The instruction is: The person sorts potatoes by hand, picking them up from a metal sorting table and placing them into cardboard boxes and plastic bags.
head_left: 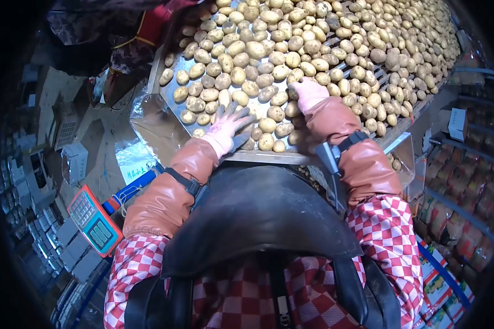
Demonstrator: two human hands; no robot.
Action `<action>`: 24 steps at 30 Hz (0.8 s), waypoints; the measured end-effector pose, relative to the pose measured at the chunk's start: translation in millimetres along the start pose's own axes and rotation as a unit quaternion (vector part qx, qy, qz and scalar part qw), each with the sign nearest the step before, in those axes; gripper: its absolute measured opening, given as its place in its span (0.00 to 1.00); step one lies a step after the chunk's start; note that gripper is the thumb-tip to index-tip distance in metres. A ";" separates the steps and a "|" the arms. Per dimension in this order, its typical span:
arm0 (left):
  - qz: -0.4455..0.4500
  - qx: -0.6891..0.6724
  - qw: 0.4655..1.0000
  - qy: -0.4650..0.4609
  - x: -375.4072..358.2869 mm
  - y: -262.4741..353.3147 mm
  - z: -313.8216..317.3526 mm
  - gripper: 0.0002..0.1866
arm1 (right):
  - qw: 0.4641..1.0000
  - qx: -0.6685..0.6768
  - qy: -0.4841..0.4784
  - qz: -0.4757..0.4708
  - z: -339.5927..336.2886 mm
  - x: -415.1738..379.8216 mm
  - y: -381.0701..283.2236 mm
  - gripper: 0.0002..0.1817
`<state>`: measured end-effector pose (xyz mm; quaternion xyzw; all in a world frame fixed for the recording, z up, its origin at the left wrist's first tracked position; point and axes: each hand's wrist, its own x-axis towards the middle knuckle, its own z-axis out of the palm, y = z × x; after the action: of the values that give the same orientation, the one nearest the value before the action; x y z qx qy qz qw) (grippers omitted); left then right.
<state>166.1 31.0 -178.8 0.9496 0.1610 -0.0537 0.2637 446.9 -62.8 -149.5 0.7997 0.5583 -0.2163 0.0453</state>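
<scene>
Many potatoes lie spread over a metal sorting table. My left hand, in a pink glove with grey fingers, rests among the potatoes near the table's front left edge, its fingers spread and touching a few of them. Farther right and a little deeper in, my right hand reaches into the potatoes in a pink glove. Its fingers point down and are mostly hidden, so what they hold, if anything, does not show.
A red and teal scale stands at the left, beside a blue bar. Clear plastic and a box hang by the table's left edge. Another person's sleeve shows at the top left. Filled bags on racks are at the right.
</scene>
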 end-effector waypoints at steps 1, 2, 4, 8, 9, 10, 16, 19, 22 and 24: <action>0.005 0.003 1.000 0.007 1.8 -1.7 0.2 0.27 | 1.000 0.021 0.009 0.008 0.6 0.7 9.0 0.20; 0.009 0.005 1.000 0.014 2.8 -3.2 1.1 0.26 | 0.998 0.041 -0.025 0.039 -19.7 -10.3 5.5 0.25; 0.012 -0.003 1.000 0.015 -0.4 -6.3 -3.4 0.25 | 0.906 0.410 0.024 0.104 -10.5 -31.9 30.5 0.29; 0.032 -0.044 0.997 0.058 -4.3 -12.9 -7.5 0.20 | 0.749 0.635 0.187 0.026 34.0 -157.5 101.8 0.20; 0.021 -0.056 0.995 0.083 -2.0 -15.3 -4.0 0.18 | 0.683 0.700 0.208 -0.003 65.5 -198.2 138.6 0.19; -0.008 -0.059 0.988 0.141 0.4 -11.5 -2.6 0.16 | 0.522 0.833 0.185 -0.008 81.5 -232.9 157.1 0.19; -0.139 -0.114 0.948 0.264 48.5 -4.0 -12.1 0.20 | 0.495 0.696 0.434 0.285 77.3 -294.3 143.8 0.25; -0.136 0.019 0.982 0.130 82.4 27.1 -17.5 0.22 | 0.579 0.727 0.205 0.307 40.1 -231.1 98.4 0.21; -0.059 -0.002 0.998 0.020 82.9 20.9 -25.1 0.20 | 0.899 0.420 0.074 0.096 39.7 -171.0 48.1 0.17; -0.085 -0.205 0.975 0.026 69.8 12.1 -35.0 0.18 | 0.985 0.172 -0.016 0.019 33.7 -142.7 24.1 0.15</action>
<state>236.5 58.7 -156.1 0.8593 0.2552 -0.0172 0.4430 418.6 -207.0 -127.4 0.8028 0.4963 -0.3208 -0.0797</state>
